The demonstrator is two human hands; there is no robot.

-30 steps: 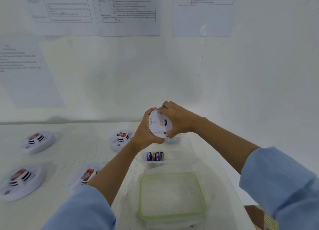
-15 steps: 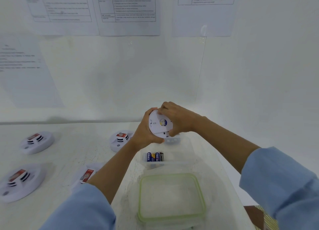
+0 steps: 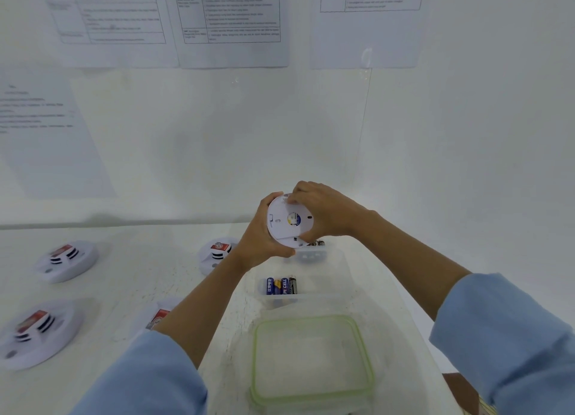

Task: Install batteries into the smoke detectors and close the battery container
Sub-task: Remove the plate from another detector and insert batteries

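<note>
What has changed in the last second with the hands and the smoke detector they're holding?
Very little. Both hands keep their grip on the held detector, the right hand shifting its fingers slightly along the top and lower edge. The left hand, batteries, lid and other detectors stayed put.

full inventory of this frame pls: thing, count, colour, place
Held smoke detector: 1, white, flat back toward the camera, gripped by both hands above the container.
Smoke detectors on the table: 4, white with red labels, left side: far left, near left, centre by the left wrist, one partly hidden under the left forearm.
Battery container: 1, clear plastic, open, centre.
Batteries: a few in the container, blue and black, count unclear; more at its far end.
Lid: 1, clear with green rim, lying nearest the camera.
Table: 1, white.
Wall sheets: several, white, printed.
Left hand: on detector's left edge.
Right hand: on its right edge.
</note>
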